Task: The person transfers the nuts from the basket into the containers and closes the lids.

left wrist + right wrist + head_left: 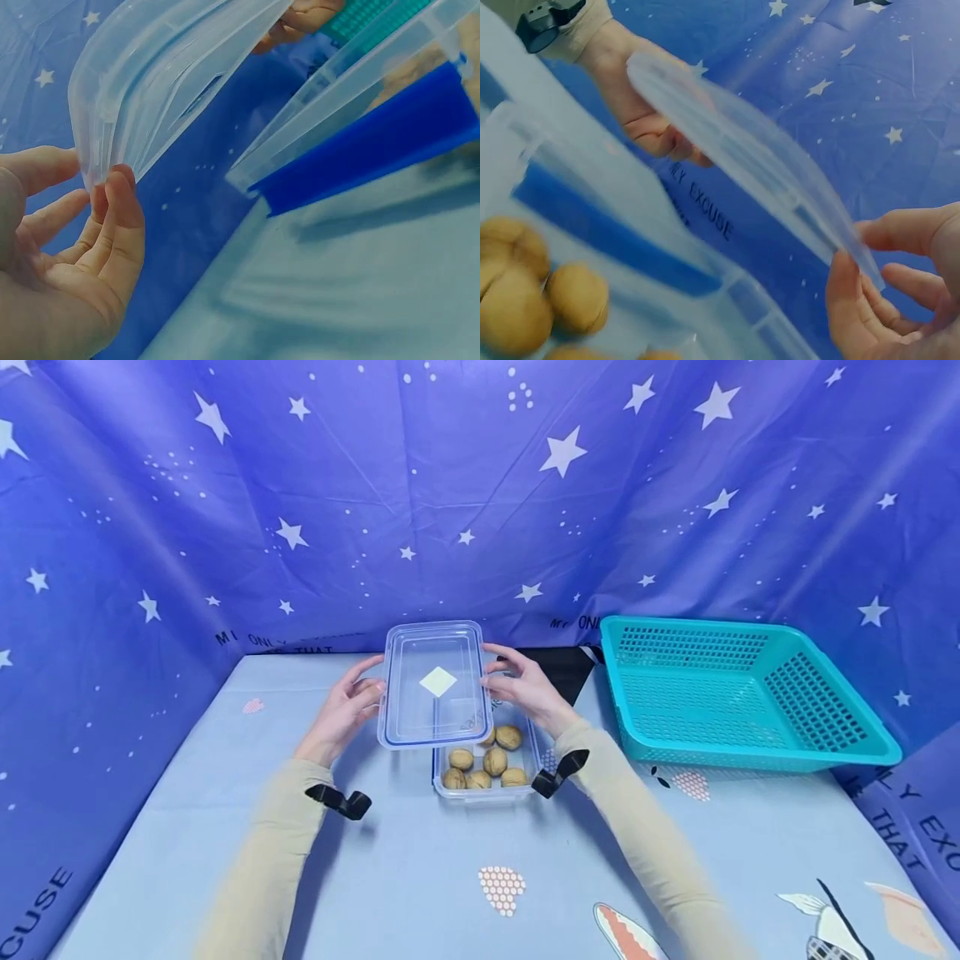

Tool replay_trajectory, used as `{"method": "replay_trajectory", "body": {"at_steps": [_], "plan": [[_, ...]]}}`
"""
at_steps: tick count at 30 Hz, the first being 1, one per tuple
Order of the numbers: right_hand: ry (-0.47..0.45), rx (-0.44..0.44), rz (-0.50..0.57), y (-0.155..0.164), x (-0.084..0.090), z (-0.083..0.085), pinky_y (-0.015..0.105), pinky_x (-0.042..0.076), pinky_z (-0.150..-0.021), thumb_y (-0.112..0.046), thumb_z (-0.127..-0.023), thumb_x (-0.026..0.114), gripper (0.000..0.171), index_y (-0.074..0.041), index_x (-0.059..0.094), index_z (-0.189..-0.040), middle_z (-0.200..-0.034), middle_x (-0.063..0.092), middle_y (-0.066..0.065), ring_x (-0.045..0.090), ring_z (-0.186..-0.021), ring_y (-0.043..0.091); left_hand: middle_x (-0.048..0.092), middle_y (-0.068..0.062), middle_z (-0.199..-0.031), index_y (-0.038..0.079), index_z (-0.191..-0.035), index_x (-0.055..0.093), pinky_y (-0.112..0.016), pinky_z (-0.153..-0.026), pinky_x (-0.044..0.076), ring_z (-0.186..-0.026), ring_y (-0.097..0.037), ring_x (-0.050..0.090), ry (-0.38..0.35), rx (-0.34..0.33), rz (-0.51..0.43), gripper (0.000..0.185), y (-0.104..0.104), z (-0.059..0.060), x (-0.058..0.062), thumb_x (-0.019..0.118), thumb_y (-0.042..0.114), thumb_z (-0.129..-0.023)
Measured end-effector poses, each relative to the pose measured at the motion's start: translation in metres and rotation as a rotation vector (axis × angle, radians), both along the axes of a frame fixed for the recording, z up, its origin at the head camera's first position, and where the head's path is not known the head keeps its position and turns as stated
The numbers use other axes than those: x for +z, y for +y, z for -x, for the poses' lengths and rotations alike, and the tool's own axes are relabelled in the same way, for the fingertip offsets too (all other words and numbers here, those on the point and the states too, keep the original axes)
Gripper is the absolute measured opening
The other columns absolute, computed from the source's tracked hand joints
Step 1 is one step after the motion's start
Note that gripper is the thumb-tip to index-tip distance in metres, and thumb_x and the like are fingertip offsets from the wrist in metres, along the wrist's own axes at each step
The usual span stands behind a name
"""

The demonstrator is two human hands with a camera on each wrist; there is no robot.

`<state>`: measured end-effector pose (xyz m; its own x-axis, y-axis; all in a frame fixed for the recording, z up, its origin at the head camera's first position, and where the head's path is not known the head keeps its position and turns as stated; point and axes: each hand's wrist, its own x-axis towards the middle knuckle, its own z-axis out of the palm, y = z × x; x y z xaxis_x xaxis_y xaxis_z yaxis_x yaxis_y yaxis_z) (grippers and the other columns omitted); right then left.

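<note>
Between both hands a clear plastic lid (420, 710) with a pale diamond-shaped label (438, 682) is held up, tilted, above a clear container. My left hand (343, 706) pinches the lid's left edge; in the left wrist view the thumb and fingers grip its rim (105, 150). My right hand (532, 687) pinches the opposite edge, as the right wrist view shows at the lid's (757, 172) near end. Below, the container (487, 795) stands on the table with several walnuts (495, 762) in it. Blue side clips (375, 142) hang outward. The lid hides the container's back left part.
A teal plastic basket (750, 758) with perforated walls stands at the right, near the back. The table has a pale blue printed cloth (420, 877). A purple-blue star curtain (480, 485) surrounds it at the back and sides. Some black material (562, 668) lies behind the right hand.
</note>
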<state>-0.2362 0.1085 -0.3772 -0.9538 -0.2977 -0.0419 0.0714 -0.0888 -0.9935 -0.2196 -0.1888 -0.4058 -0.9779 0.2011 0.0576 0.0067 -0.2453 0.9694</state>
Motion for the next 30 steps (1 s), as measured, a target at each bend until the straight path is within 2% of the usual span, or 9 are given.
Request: {"method": "replay_trajectory", "body": {"at_steps": [10, 19, 25, 30], "plan": [[-0.050, -0.009, 0.007, 0.029, -0.014, -0.011, 0.037, 0.055, -0.085, 0.004, -0.091, 0.060, 0.059, -0.008, 0.042, -0.145, -0.108, 0.057, 0.011, 0.061, -0.092, 0.019, 0.060, -0.005, -0.104, 0.005, -0.150, 0.031, -0.033, -0.085, 0.052, -0.093, -0.016, 0.060, -0.025, -0.054, 0.015, 0.056, 0.022, -0.002, -0.011, 0.050, -0.001, -0.098], [-0.010, -0.015, 0.035, 0.045, -0.022, -0.013, 0.032, 0.056, -0.078, 0.005, -0.092, 0.056, 0.056, -0.001, 0.039, -0.146, -0.104, 0.058, 0.008, 0.062, -0.088, 0.014, 0.059, -0.008, -0.105, 0.008, -0.150, 0.032, -0.036, -0.086, 0.053, -0.091, -0.017, 0.061, -0.017, -0.070, 0.040, 0.058, 0.037, -0.002, -0.016, 0.053, -0.001, -0.097], [0.021, -0.026, 0.018, 0.051, -0.020, -0.016, 0.031, 0.056, -0.077, 0.006, -0.092, 0.055, 0.056, -0.001, 0.038, -0.146, -0.108, 0.057, 0.011, 0.062, -0.086, 0.014, 0.055, -0.012, -0.110, 0.010, -0.150, 0.032, -0.036, -0.084, 0.054, -0.092, -0.018, 0.060, -0.020, -0.081, 0.048, 0.062, 0.044, -0.002, -0.013, 0.057, 0.002, -0.094], [0.060, -0.028, -0.005, 0.053, -0.010, -0.017, 0.032, 0.057, -0.076, 0.007, -0.092, 0.056, 0.056, -0.003, 0.040, -0.145, -0.109, 0.057, 0.013, 0.062, -0.086, 0.015, 0.053, -0.009, -0.107, 0.013, -0.150, 0.033, -0.028, -0.072, 0.051, -0.084, -0.015, 0.058, -0.032, -0.076, 0.059, 0.063, 0.046, -0.003, -0.005, 0.057, 0.001, -0.094]]}}
